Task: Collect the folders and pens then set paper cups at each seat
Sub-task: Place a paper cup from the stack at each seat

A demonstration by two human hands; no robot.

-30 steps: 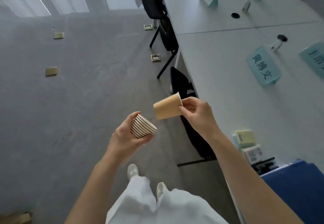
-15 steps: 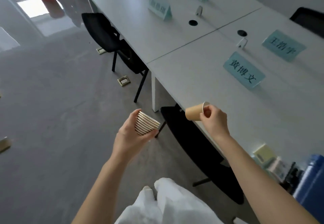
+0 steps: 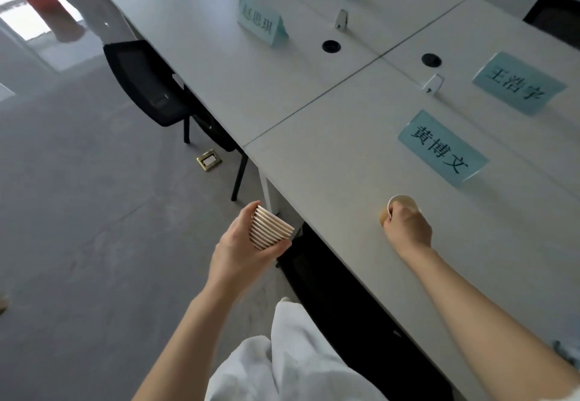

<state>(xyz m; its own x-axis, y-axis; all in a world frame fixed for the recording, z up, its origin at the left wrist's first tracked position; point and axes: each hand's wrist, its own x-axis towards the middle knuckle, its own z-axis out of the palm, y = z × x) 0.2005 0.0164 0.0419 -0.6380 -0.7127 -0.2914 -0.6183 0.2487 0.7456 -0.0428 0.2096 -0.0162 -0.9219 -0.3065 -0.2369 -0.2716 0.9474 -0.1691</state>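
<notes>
You're in an office meeting room: a long white surface (image 3: 314, 93) carries pale blue folded paper name cards (image 3: 442, 148), round black cable grommets (image 3: 331, 46), with black mesh chairs (image 3: 147, 86) on grey carpet floor (image 3: 78, 212).

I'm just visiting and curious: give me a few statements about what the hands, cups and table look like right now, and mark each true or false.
1. The left hand holds a stack of cups. True.
2. The right hand is empty. False: its grip is on a single cup at the table.
3. The single cup is near the edge in front of the nearest name card. True.
4. A cup already stands by every name card. False: no other cup shows on the table.
5. The stack of cups rests on the table. False: it is held off the table's edge, over the floor and a chair.
</notes>
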